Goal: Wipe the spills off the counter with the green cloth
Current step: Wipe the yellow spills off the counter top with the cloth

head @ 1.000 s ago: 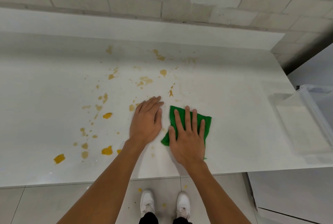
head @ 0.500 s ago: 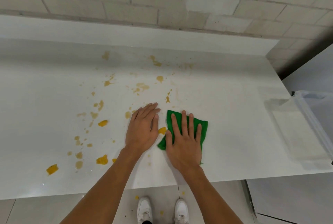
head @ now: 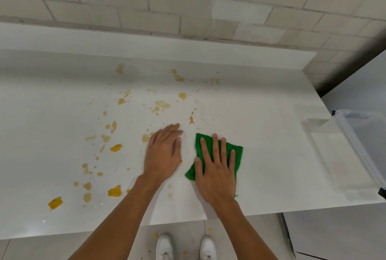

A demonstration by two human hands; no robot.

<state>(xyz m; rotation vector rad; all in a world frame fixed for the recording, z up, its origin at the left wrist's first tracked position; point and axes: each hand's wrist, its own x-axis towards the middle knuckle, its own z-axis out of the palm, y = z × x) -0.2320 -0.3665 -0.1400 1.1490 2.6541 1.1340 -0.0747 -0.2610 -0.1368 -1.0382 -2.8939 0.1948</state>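
The green cloth [head: 238,160] lies flat on the white counter [head: 261,130], near its front edge. My right hand [head: 215,174] presses down on it with the fingers spread and covers most of it. My left hand [head: 163,155] rests flat on the bare counter just to the left, holding nothing. Yellow-brown spills spread to the left and behind the hands: thick yellow lumps [head: 114,191] near the front left, thinner brown stains [head: 161,104] farther back. A small stain [head: 191,120] sits just beyond the cloth.
A clear plastic bin [head: 355,144] stands at the counter's right end. A low white upstand [head: 167,48] and a brick wall close off the back. Yellow drops [head: 155,234] lie on the floor tiles by my white shoes [head: 165,246].
My right hand and the cloth have slid slightly right, widening the gap to my left hand. The yellow lump seen between the hands half a second ago is almost hidden now.
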